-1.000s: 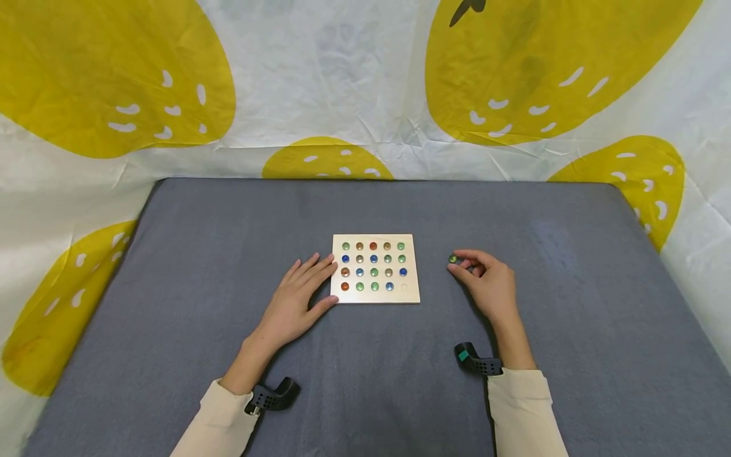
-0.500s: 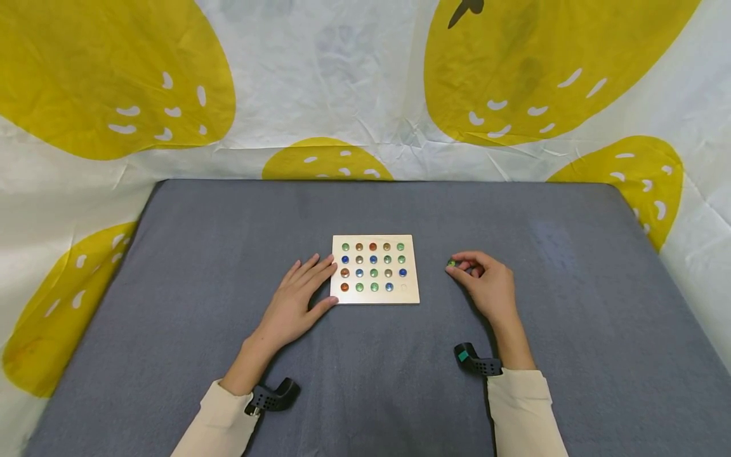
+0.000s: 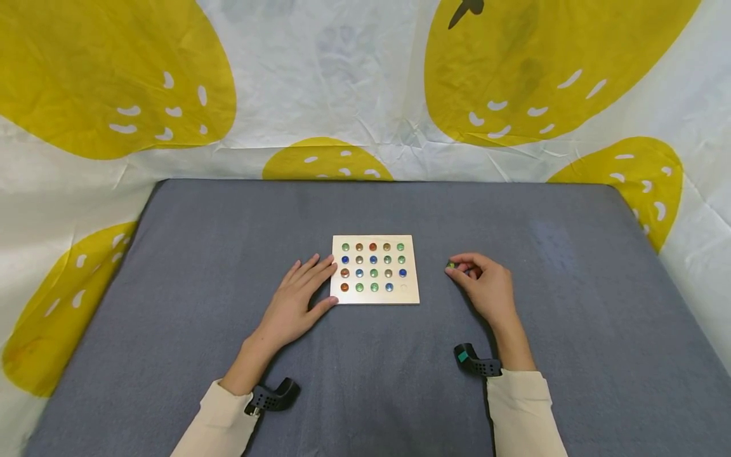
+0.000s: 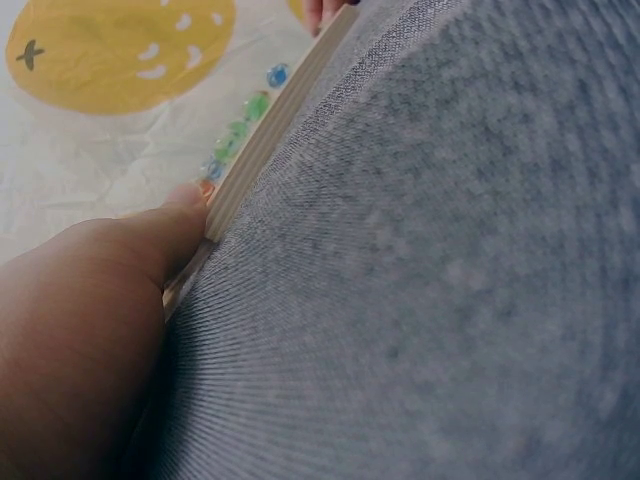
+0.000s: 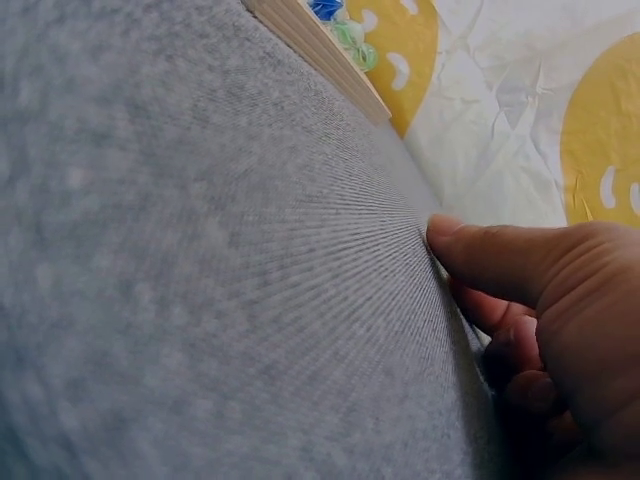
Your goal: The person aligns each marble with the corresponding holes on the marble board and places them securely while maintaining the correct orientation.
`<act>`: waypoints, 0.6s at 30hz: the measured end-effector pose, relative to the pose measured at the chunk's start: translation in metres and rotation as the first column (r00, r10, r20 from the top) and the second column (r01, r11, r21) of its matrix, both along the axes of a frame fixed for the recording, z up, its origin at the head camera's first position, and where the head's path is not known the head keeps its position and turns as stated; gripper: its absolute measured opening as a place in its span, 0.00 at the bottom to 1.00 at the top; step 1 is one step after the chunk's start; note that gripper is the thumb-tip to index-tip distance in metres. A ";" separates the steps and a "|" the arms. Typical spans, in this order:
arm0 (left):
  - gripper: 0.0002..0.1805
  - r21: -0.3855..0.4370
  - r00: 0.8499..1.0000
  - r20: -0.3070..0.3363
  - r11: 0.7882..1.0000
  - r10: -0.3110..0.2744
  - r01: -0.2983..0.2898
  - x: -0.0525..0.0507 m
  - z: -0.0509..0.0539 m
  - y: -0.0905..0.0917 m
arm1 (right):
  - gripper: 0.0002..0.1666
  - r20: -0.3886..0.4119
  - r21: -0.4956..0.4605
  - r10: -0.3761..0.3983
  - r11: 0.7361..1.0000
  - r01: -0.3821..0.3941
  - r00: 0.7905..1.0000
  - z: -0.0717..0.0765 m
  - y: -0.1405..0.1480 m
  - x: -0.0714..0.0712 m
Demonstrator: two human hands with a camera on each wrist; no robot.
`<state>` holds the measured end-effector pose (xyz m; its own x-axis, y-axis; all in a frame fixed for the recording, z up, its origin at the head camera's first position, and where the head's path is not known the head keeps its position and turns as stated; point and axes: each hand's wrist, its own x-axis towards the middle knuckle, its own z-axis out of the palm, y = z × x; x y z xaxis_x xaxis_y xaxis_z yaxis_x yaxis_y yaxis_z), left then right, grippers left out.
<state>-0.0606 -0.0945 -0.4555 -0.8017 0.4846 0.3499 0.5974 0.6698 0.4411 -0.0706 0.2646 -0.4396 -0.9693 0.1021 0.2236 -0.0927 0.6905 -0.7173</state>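
Note:
A pale wooden board lies on the grey cloth with rows of coloured glass marbles in its hollows. Its front right hollow holds no marble. My left hand lies with fingers spread, its fingertips and thumb touching the board's left edge. In the left wrist view, the thumb rests at the board's corner beside an orange marble. To the right of the board, my right hand pinches a green marble between thumb and fingers, low over the cloth. The right wrist view hides that marble behind the thumb.
Grey cloth covers the table all around the board. Behind it hangs a white curtain printed with large yellow fruit. A black wrist strap with a camera mount sits on each forearm.
The right hand has shifted slightly toward me and a little left, and its fingers now cover more of the green marble. The left hand and the board have stayed in place.

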 end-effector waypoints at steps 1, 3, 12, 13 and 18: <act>0.33 0.001 1.000 0.000 1.000 0.000 0.000 0.000 0.000 0.000 | 0.11 -0.004 -0.001 0.003 1.000 -0.003 1.000 0.000 -0.001 0.000; 0.33 0.003 1.000 0.001 1.000 -0.002 0.002 0.000 0.000 0.000 | 0.11 -0.013 -0.013 0.008 1.000 -0.008 1.000 0.000 -0.002 0.000; 0.33 -0.003 1.000 -0.006 1.000 0.000 0.000 -0.001 -0.001 0.000 | 0.11 -0.037 -0.101 0.020 0.995 -0.024 0.999 0.006 -0.007 0.001; 0.34 -0.004 1.000 -0.005 1.000 0.000 0.000 -0.001 -0.001 0.000 | 0.11 -0.036 -0.108 0.026 0.994 -0.030 0.999 0.007 -0.008 0.001; 0.34 -0.003 1.000 -0.005 1.000 0.002 -0.002 0.000 -0.001 0.001 | 0.12 -0.002 -0.145 0.076 0.987 -0.075 0.997 0.013 -0.014 0.002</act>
